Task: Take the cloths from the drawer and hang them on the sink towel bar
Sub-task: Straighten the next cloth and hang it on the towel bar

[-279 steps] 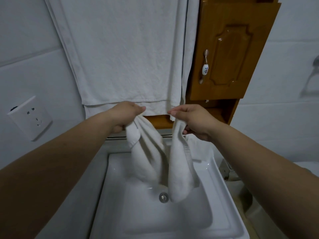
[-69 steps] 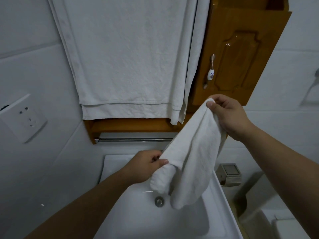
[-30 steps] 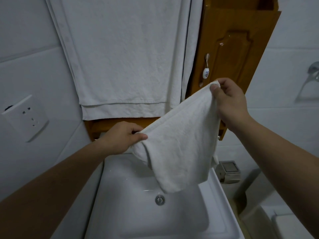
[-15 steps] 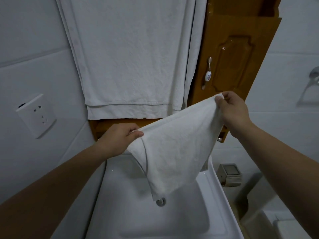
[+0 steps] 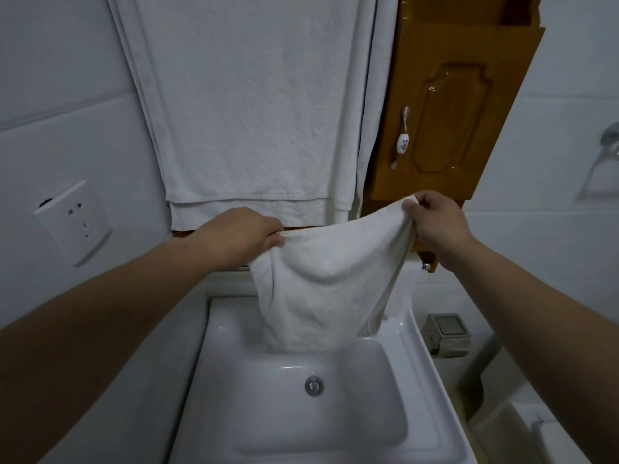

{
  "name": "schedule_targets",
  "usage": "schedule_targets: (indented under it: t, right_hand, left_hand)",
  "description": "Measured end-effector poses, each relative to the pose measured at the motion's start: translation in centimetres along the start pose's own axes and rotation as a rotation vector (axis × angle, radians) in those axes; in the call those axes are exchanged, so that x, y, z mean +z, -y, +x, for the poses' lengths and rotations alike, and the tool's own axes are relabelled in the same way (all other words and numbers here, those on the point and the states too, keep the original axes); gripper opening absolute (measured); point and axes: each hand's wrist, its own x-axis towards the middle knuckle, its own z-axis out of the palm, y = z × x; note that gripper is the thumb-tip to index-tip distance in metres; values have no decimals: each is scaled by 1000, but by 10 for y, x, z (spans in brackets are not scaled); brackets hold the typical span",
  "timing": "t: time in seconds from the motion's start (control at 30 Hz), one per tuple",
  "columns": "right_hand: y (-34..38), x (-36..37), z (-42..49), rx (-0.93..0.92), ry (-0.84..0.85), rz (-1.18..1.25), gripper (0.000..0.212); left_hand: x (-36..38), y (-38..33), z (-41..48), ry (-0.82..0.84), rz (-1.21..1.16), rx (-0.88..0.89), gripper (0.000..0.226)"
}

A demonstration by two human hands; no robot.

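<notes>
A small white cloth point(image 5: 326, 289) is stretched between my two hands above the back of the white sink point(image 5: 432, 370). My left hand point(image 5: 241, 236) pinches its left top corner. My right hand point(image 5: 435, 222) pinches the right top corner, slightly higher. The cloth sags in the middle and its lower end hangs into the basin. The metal towel bar under the wooden shelf is almost wholly hidden behind my hands and the cloth; only its right end bracket point(image 5: 426, 266) shows.
A large white towel point(image 5: 254, 105) hangs on the wall above. An orange wooden cabinet door point(image 5: 449, 115) with a handle stands open at the right. A wall socket point(image 5: 75, 222) is at the left, a metal holder point(image 5: 447, 334) at the sink's right.
Both hands have moved forward with the cloth, and my right hand has come down, so the top edge is now nearly level in front of the shelf. The cloth is spread wider than 2.3 s ago.
</notes>
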Motion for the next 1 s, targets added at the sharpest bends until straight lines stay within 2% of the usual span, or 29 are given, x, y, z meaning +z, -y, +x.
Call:
schedule_targets:
  t: [0.1,0.17,0.33,0.37,0.43,0.47,0.53,0.6,0.73,0.8,0.87,1.0]
  right_hand:
    - [1,-8,1,3,-112,41,12]
    - [0,-14,2,16,-155,54,17]
    - [-9,-18,1,-11,170,-174,24]
    - [-9,-16,1,-44,153,-222,24]
    - [-7,-14,3,-68,-9,-192,25]
    - [-5,-14,4,-47,-92,-129,25]
    - [-4,-14,6,-16,-182,-65,25]
    - [-7,-14,8,-16,-207,-90,25]
    - [-4,-11,0,-3,-272,-52,25]
    - [2,-4,-11,-27,-296,-27,21]
    - [11,7,-26,-82,-292,1,17]
    - [30,29,-55,-226,-160,42,10]
  left_hand:
    - [-9,4,5,-146,-194,-79,32]
    - [-9,5,5,-167,-238,-108,32]
    - [1,-11,6,18,8,32,30]
    - [0,-15,7,10,-1,44,29]
    - [-4,-20,12,-78,-70,34,28]
    - [-7,-20,13,-107,-128,-6,27]
    - [-12,-20,17,-62,-255,-132,28]
    - [-14,-20,21,4,-369,-246,28]
    - [-15,-29,26,-25,-750,-487,29]
    - [-15,-37,29,1,-897,-550,27]
    - [-14,-48,32,25,-1006,-567,26]
    - [-19,-73,40,45,-1335,-615,19]
